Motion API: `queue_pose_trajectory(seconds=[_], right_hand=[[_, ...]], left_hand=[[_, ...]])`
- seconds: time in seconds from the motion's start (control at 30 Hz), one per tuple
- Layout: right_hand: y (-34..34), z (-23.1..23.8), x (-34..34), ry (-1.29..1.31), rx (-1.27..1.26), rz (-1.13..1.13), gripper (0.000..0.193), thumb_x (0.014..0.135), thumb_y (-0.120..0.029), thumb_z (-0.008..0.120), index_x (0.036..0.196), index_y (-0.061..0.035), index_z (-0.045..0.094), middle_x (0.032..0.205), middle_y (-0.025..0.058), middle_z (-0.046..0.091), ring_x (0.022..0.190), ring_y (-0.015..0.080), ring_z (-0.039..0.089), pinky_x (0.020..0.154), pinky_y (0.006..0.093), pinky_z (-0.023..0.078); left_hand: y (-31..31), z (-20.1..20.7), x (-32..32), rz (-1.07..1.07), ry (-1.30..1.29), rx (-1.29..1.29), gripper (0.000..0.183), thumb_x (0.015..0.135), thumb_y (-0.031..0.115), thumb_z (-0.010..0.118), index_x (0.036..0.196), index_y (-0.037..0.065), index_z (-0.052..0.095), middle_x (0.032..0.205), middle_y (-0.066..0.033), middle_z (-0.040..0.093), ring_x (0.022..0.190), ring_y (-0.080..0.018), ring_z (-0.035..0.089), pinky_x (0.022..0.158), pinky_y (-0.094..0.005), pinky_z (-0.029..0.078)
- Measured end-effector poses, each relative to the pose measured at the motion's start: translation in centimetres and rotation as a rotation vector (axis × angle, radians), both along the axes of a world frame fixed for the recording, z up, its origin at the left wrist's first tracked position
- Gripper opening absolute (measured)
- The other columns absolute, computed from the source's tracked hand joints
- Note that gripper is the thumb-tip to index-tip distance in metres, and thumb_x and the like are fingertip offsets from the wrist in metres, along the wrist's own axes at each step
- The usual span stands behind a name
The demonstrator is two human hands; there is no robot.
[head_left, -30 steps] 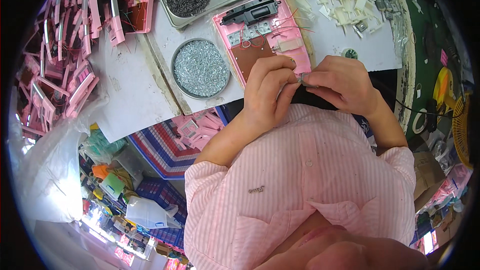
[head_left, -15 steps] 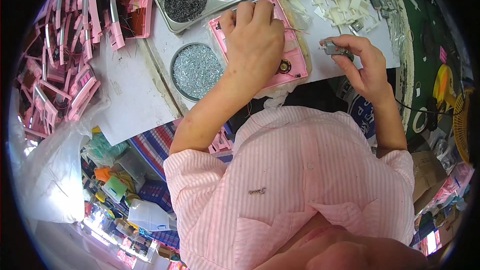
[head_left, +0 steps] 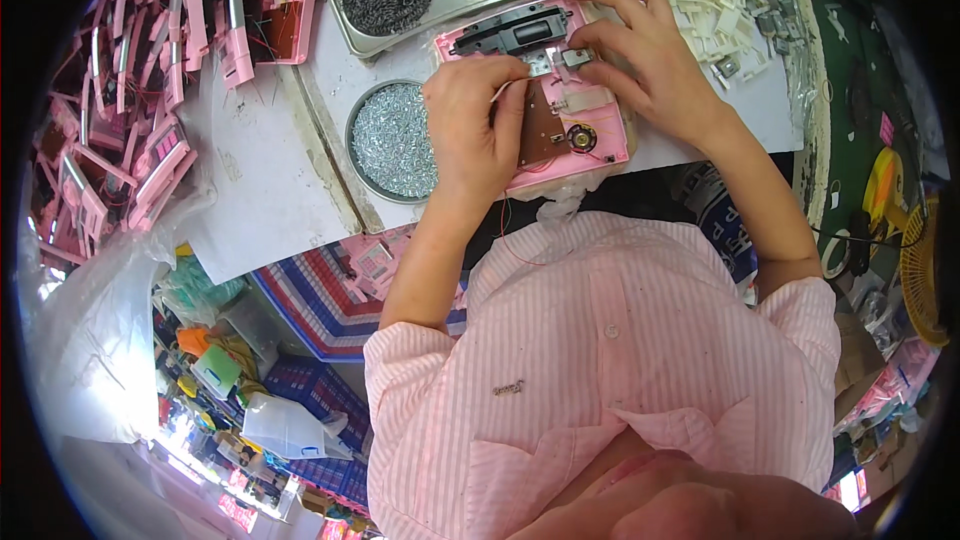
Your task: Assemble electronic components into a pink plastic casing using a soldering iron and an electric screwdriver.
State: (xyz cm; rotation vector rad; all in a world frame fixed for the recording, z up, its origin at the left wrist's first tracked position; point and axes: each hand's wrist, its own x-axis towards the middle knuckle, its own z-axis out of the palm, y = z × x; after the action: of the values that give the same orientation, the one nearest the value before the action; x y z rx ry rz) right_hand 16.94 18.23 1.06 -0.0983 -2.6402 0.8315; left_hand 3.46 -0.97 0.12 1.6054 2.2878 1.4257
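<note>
The pink casing lay at the upper centre of the frame, seemingly thin plastic, light and stiff but apt to crack, best held by its rim; the left hand curled over its left part, though whether it gripped anything could not be told; the right hand pinched a small grey motor over the casing, likely hard and slippery, best taken by its flat sides; a thin red wire below looked soft and easily torn.
</note>
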Motion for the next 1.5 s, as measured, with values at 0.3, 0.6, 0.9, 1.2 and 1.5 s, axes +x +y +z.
queue_pose_trajectory(seconds=[0.3, 0.6, 0.9, 1.2, 1.5], right_hand=[[-1.6, 2.1, -0.7, -0.065, 0.121, -0.092, 0.023, 0.077, -0.010, 0.076, 0.099, -0.0084, 0.069, 0.144, 0.0100, 0.052, 0.133, 0.0395, 0.040, 0.111, 0.0488, 0.036], [-4.0, 0.5, -3.2, 0.074, 0.070, -0.026, 0.018, 0.072, -0.008, 0.077, 0.088, -0.0045, 0.069, 0.140, 0.0074, 0.057, 0.134, 0.0393, 0.042, 0.108, 0.0481, 0.041], [-3.0, 0.5, -2.0, 0.067, -0.015, -0.063, 0.015, 0.074, -0.009, 0.075, 0.085, -0.0056, 0.067, 0.138, 0.0068, 0.060, 0.132, 0.0373, 0.044, 0.108, 0.0464, 0.040], [-3.6, 0.3, -2.0, 0.088, 0.046, -0.060, 0.019, 0.074, -0.009, 0.076, 0.092, -0.0087, 0.070, 0.139, 0.0060, 0.057, 0.133, 0.0377, 0.043, 0.108, 0.0462, 0.042], [-3.9, -0.2, -3.1, 0.117, 0.080, 0.014, 0.020, 0.071, -0.010, 0.078, 0.090, -0.0087, 0.070, 0.138, 0.0059, 0.058, 0.133, 0.0377, 0.043, 0.106, 0.0459, 0.043]], left_hand=[[1.1, -0.3, -1.2, -0.024, 0.109, -0.035, 0.013, 0.086, 0.007, 0.070, 0.098, 0.009, 0.068, 0.087, -0.0043, 0.068, 0.079, -0.0258, 0.060, 0.078, -0.0391, 0.043], [0.6, -0.2, -0.5, 0.010, -0.097, -0.002, 0.015, 0.083, 0.008, 0.071, 0.097, 0.008, 0.068, 0.091, -0.0068, 0.067, 0.080, -0.0279, 0.060, 0.077, -0.0393, 0.044], [0.6, 0.4, -0.3, -0.021, 0.016, -0.173, 0.016, 0.074, 0.008, 0.075, 0.089, 0.005, 0.071, 0.093, -0.0102, 0.062, 0.086, -0.0295, 0.061, 0.076, -0.0419, 0.048], [-0.7, -0.3, -0.8, -0.001, 0.058, -0.088, 0.016, 0.076, 0.002, 0.079, 0.091, 0.004, 0.073, 0.104, -0.0120, 0.063, 0.090, -0.0271, 0.063, 0.074, -0.0356, 0.052], [-1.1, -0.2, -1.3, -0.063, 0.211, -0.094, 0.019, 0.073, 0.006, 0.080, 0.090, 0.007, 0.072, 0.106, -0.0101, 0.065, 0.095, -0.0285, 0.062, 0.082, -0.0393, 0.049]])
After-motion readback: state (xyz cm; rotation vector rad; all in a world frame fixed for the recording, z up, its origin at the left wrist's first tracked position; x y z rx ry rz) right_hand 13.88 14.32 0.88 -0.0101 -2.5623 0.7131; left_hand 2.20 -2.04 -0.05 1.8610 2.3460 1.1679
